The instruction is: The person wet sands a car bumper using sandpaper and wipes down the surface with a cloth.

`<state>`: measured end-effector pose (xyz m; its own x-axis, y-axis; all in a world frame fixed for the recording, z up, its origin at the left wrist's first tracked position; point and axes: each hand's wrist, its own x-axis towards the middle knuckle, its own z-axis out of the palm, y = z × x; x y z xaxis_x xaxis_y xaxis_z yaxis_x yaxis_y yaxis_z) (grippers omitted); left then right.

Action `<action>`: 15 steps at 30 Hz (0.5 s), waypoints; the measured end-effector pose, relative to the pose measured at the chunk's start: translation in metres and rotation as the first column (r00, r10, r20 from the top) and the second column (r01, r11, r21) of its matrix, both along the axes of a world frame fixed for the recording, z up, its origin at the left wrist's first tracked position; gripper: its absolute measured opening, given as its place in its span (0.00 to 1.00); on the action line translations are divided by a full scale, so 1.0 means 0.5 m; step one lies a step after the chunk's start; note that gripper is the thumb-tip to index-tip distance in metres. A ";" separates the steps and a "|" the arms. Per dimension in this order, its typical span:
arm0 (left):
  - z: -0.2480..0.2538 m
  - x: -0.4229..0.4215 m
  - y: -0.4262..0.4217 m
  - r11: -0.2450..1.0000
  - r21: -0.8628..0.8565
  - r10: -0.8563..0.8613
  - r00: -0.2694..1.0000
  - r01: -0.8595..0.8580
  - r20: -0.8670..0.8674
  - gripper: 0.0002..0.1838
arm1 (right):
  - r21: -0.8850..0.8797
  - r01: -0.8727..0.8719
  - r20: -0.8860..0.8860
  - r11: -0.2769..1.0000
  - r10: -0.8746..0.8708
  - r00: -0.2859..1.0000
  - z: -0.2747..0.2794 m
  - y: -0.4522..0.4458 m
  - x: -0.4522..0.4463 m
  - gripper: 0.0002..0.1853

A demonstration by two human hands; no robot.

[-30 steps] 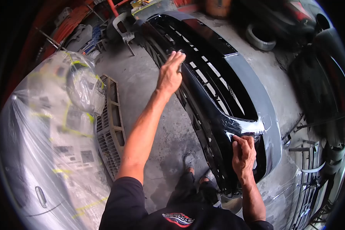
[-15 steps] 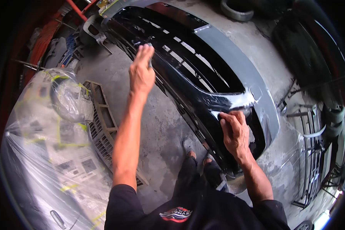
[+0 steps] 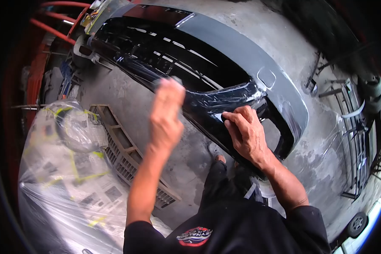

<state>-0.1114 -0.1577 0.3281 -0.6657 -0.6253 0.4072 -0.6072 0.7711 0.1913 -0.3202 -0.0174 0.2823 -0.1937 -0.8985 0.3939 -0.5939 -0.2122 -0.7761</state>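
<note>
A large car bumper (image 3: 245, 46), grey along its far side, lies in front of me with glossy black, wrinkled sheeting (image 3: 224, 99) on its nearer part. My left hand (image 3: 167, 116) is over the near edge of the bumper, blurred by motion. Its fingers are pressed together, with a small grey piece (image 3: 178, 81) at their tips. At the right end, beside an opening in the bumper, my right hand (image 3: 245, 129) is closed with thumb and fingers pinched against the black surface. What lies between those fingers is hidden.
On the left is a car part covered in clear plastic, paper and yellow tape (image 3: 67, 169). A slatted grille (image 3: 127, 156) lies on the concrete floor beside it. Red metal bars (image 3: 55, 31) stand at the upper left. A black metal rack (image 3: 345, 139) is at the right.
My left hand has come nearer to me along the bumper's near edge. My right hand stays pinched at the bumper's right end. The view has shifted.
</note>
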 end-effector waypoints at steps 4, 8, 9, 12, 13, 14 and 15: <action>-0.002 0.063 -0.122 0.995 -0.077 0.066 0.997 -0.069 -0.043 0.30 | -0.035 0.002 0.016 0.999 -0.001 1.000 -0.008 -0.005 -0.003 0.13; 0.009 0.098 -0.243 0.941 -0.031 0.330 0.937 -0.336 -0.116 0.21 | -0.017 0.006 0.017 1.000 -0.006 1.000 -0.012 0.003 0.000 0.14; 0.006 0.067 -0.166 0.947 0.045 0.321 0.937 -0.317 -0.136 0.21 | -0.024 0.011 0.018 1.000 -0.010 1.000 -0.012 -0.001 -0.001 0.14; -0.067 -0.010 0.075 0.999 -0.038 0.023 0.998 -0.025 -0.055 0.24 | -0.018 0.028 0.010 0.999 -0.028 1.000 -0.005 -0.004 0.000 0.14; -0.083 -0.017 0.113 0.999 0.020 -0.028 0.996 0.029 -0.082 0.26 | -0.003 0.022 0.012 1.000 -0.022 1.000 -0.004 -0.002 0.001 0.14; -0.075 0.001 0.077 0.998 -0.018 -0.055 0.994 0.053 -0.096 0.26 | 0.022 0.017 0.015 1.000 -0.017 1.000 -0.005 0.000 0.003 0.14; -0.057 0.023 0.008 0.995 -0.061 -0.086 0.990 0.080 -0.112 0.26 | 0.015 0.013 0.002 1.000 -0.013 1.000 -0.005 -0.004 0.000 0.14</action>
<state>-0.1001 -0.1536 0.2994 -0.6611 -0.5437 0.5170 -0.5175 0.8294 0.2105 -0.3204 -0.0195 0.2796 -0.2063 -0.9018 0.3797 -0.5945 -0.1927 -0.7806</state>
